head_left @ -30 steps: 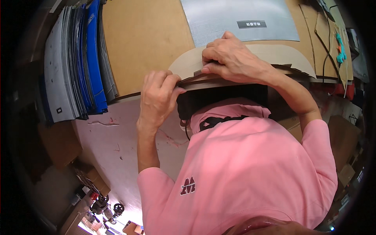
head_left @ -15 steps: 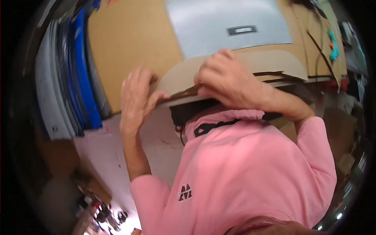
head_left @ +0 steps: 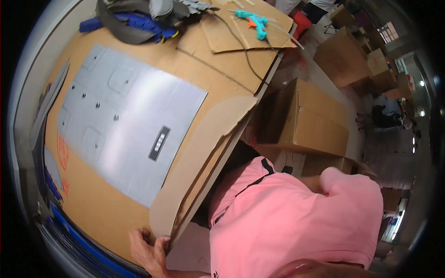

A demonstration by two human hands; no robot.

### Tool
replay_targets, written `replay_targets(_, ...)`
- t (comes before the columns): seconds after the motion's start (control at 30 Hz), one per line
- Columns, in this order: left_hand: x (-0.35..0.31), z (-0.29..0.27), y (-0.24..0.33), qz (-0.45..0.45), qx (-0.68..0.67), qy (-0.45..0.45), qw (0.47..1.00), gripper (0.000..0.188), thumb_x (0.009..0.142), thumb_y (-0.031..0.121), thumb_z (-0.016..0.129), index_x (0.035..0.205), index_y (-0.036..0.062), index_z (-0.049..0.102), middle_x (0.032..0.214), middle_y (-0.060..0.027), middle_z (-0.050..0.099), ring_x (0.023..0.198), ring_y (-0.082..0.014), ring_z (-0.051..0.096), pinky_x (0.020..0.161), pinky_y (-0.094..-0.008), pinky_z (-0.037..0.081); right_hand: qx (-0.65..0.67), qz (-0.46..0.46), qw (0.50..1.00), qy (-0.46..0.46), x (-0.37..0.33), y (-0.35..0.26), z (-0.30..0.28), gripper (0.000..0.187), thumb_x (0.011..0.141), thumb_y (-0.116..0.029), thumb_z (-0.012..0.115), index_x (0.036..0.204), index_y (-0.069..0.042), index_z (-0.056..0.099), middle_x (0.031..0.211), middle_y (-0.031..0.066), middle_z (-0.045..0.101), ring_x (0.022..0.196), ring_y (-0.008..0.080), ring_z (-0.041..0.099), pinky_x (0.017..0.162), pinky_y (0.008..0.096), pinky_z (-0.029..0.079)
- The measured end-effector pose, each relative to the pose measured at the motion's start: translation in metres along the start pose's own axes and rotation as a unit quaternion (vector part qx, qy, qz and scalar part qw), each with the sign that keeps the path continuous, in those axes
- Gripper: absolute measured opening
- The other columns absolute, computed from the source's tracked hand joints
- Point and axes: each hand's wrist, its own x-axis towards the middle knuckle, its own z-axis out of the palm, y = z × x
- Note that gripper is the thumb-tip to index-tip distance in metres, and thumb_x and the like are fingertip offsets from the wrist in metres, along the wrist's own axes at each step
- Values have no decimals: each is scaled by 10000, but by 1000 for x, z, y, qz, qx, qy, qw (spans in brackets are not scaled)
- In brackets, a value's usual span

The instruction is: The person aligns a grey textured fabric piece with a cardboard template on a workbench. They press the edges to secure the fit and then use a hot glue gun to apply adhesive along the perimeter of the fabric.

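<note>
Head view: one silver panel (head_left: 134, 125) lies flat on a brown board (head_left: 106, 208), with several small dark studs and one dark rectangular label (head_left: 159, 143) near its right edge. One beige card strip (head_left: 197, 155) with rounded ends runs along the right side of the silver panel, over the board's edge; its inner side is uneven and torn-looking. One left hand (head_left: 150, 250) is at the strip's lower end, just below the silver panel's bottom corner. Its fingers are bent and its thumb stands apart from them, near the strip's tip; I cannot tell whether they pinch it. The right hand is out of sight, so I cannot tell its state; one pink right sleeve (head_left: 354, 192) shows well to the right of the silver panel.

Above and right of the silver panel, one teal glue gun (head_left: 259, 28) with an orange trigger rests on one flat cardboard piece (head_left: 222, 39), and one black cord (head_left: 245, 55) trails from there. Above the silver panel sits one heap of blue and grey pieces (head_left: 134, 28); below it, one blue stack (head_left: 83, 245). Well right of it stands one large cardboard box (head_left: 320, 125).
</note>
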Motion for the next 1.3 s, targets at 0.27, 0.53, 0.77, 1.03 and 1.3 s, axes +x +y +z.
replay_targets(0.27, -1, -5, -8, 27, 37, -21, 999, 601, 659, 562, 778, 873, 40, 572, 766, -118, 509, 703, -296, 524, 618, -417, 421, 80, 13, 997, 13, -7, 11, 23, 279, 828, -106, 470, 984, -10, 681, 893, 138, 666, 768, 233, 655, 649, 310, 536)
replay_targets(0.53, 0, -10, 2, -7, 41, -35, 999, 592, 644, 571, 771, 881, 60, 590, 789, -110, 528, 716, -308, 540, 635, -422, 433, 84, 5, 996, 31, -6, -3, 17, 281, 838, -140, 483, 1000, -23, 681, 919, 153, 667, 800, 257, 657, 680, 339, 536)
replay_targets(0.77, 1, -13, 9, -33, 38, -43, 998, 544, 625, 491, 794, 886, 55, 600, 816, -123, 550, 745, -317, 556, 667, -428, 443, 79, 3, 996, 39, -1, -8, 15, 285, 846, -170, 495, 1013, -34, 681, 943, 166, 668, 827, 278, 658, 706, 364, 536)
replay_targets(1.03, 2, -14, 13, -36, 54, -44, 997, 509, 611, 433, 810, 887, 56, 608, 818, -126, 554, 743, -316, 562, 670, -424, 449, 64, -4, 997, 44, 7, -11, 16, 291, 855, -204, 508, 1028, -46, 680, 969, 182, 669, 859, 302, 660, 737, 392, 536)
replay_targets(1.3, -5, 7, -14, -52, 11, 14, 998, 525, 493, 305, 803, 834, 14, 530, 776, -134, 511, 734, -342, 530, 648, -421, 418, -8, -17, 999, 45, 21, -10, 6, 299, 864, -238, 521, 1043, -59, 680, 996, 197, 670, 891, 326, 662, 767, 421, 536)
